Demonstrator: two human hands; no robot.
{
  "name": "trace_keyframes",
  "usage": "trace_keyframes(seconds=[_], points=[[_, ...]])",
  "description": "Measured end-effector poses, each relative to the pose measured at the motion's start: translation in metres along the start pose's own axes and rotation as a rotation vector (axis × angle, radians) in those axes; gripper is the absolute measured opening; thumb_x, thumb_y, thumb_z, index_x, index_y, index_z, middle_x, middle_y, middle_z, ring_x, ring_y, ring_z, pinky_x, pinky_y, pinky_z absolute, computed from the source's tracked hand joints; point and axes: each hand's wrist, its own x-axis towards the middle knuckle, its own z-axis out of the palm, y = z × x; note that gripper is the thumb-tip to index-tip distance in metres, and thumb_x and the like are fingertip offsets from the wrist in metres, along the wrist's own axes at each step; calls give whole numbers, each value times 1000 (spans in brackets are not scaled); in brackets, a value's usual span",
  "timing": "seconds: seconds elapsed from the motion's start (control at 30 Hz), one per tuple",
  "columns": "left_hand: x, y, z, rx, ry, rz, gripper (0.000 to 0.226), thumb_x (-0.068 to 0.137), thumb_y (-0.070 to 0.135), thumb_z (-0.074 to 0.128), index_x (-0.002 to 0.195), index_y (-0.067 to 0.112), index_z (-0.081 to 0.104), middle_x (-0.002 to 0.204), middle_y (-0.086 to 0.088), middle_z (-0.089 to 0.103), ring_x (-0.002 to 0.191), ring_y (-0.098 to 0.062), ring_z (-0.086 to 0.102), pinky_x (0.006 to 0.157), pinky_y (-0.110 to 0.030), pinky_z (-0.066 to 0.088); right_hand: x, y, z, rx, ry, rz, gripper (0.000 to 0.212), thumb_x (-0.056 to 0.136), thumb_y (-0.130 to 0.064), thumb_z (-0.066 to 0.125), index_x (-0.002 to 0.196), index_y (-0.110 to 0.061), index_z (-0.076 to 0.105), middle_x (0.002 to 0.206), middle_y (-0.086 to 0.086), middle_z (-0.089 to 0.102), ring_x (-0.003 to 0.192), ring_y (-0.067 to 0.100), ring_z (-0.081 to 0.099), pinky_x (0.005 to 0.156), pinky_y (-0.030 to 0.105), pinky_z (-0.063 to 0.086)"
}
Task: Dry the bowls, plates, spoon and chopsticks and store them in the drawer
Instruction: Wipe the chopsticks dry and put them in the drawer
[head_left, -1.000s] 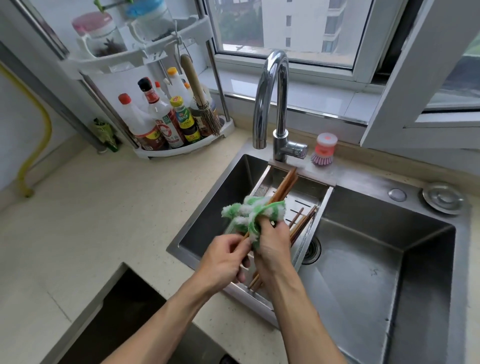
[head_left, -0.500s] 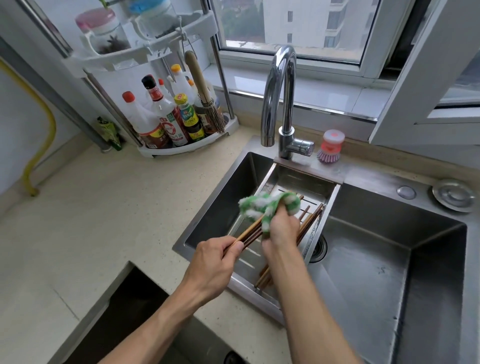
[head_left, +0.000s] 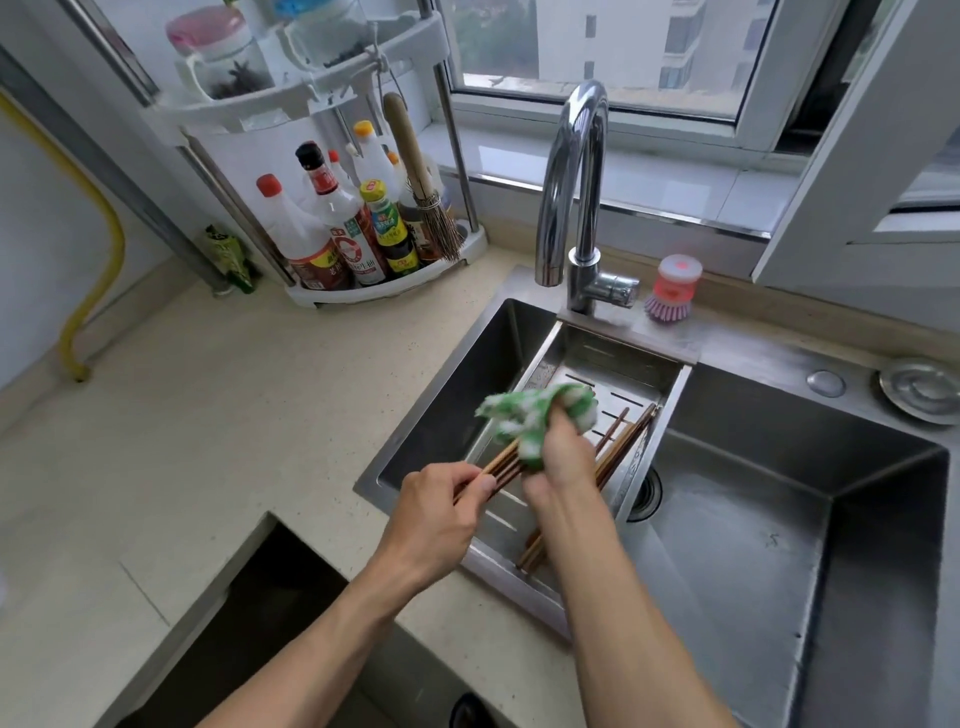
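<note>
Head cam, the only view: our left hand (head_left: 441, 512) pinches a small bundle of chopsticks (head_left: 501, 465) by one end, thumb on top, so the rest pokes out free for wiping. Our right hand (head_left: 563, 462) is curled round the green & white cloth (head_left: 540, 413), which wraps the far part of that bundle; we judge this is the drying stroke, cloth squeezed round the sticks w/ the left hand as anchor. All this happens over the drain tray (head_left: 587, 358) set across the sink (head_left: 779, 519), prob. so drips fall into the basin, not on the bench (head_left: 208, 415). More chopsticks (head_left: 618, 447) lie in the tray just beside the right hand, not yet dried by the look of it. No bowls, plates or spoon in sight. Dark opening (head_left: 270, 613) bottom left may be the drawer; can't tell.
</note>
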Motion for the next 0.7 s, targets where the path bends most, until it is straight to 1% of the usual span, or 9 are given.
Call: trace_keyframes(seconds=[0.07, 0.17, 0.23, 0.3, 0.4, 0.47, 0.53, 0.63, 0.7], points=[[-6, 3, -3, 1, -32, 29, 30, 101, 29, 55, 78, 18, 69, 57, -3, 58, 48, -9, 46, 48, -36, 40, 15, -16, 1, 5, 100, -25, 34, 92, -29, 70, 114, -4, 64, 101, 13, 73, 78, 23, 70, 86, 47, 59], [4, 11, 0, 78, 29, 67, 32, 101, 26, 55, 74, 15, 67, 53, 2, 53, 45, -8, 42, 44, -25, 31, 8, 3, 11, -67, 146, -52, 43, 93, -45, 65, 112, -7, 64, 100, 13, 74, 81, 26, 73, 76, 44, 61], [11, 13, 1, 120, 86, 57, 39, 100, 23, 56, 61, 17, 58, 49, 7, 47, 45, -11, 40, 45, -22, 27, -6, 21, 11, -173, 97, -15, 36, 96, -39, 64, 107, -5, 67, 97, 12, 76, 83, 27, 74, 80, 46, 61], [8, 6, -4, 94, 51, 38, 38, 100, 23, 57, 63, 14, 61, 48, 8, 44, 45, -10, 38, 46, -22, 26, -4, 11, 5, -165, 63, 10, 24, 97, -26, 64, 106, -4, 65, 101, 12, 75, 75, 22, 74, 74, 40, 62], [-7, -4, -16, 48, -74, 30, 27, 101, 28, 57, 85, 14, 74, 54, 2, 54, 47, -6, 43, 48, -27, 35, 16, -27, -3, -8, 157, -49, 25, 97, -26, 65, 113, -8, 60, 111, 12, 72, 69, 19, 71, 58, 34, 60], [-4, 2, -16, 53, -58, 33, 26, 100, 28, 57, 87, 15, 75, 59, -4, 62, 50, -13, 51, 49, -33, 41, 10, -23, 1, -26, 153, -37, 29, 97, -31, 64, 115, -7, 60, 105, 14, 72, 72, 26, 71, 57, 38, 60], [6, 11, -14, 75, -23, 18, 27, 100, 27, 57, 82, 16, 74, 61, -4, 65, 51, -15, 56, 53, -35, 46, -5, 0, 6, -97, 80, 21, 27, 101, -27, 59, 114, -4, 61, 97, 16, 70, 63, 28, 69, 53, 37, 59], [6, 9, -21, 47, -80, -39, 27, 101, 26, 57, 77, 23, 69, 57, 6, 62, 46, 1, 51, 46, -14, 36, -4, -5, 2, -90, 67, 46, 23, 99, -26, 62, 107, -5, 62, 91, 13, 70, 64, 24, 69, 59, 37, 59], [-1, 5, -28, -6, -135, -51, 23, 101, 25, 57, 83, 21, 71, 58, 9, 61, 47, 2, 52, 48, -9, 36, 8, -27, -1, -47, 118, 1, 21, 99, -30, 62, 103, -9, 61, 88, 7, 70, 68, 20, 69, 63, 37, 59]])
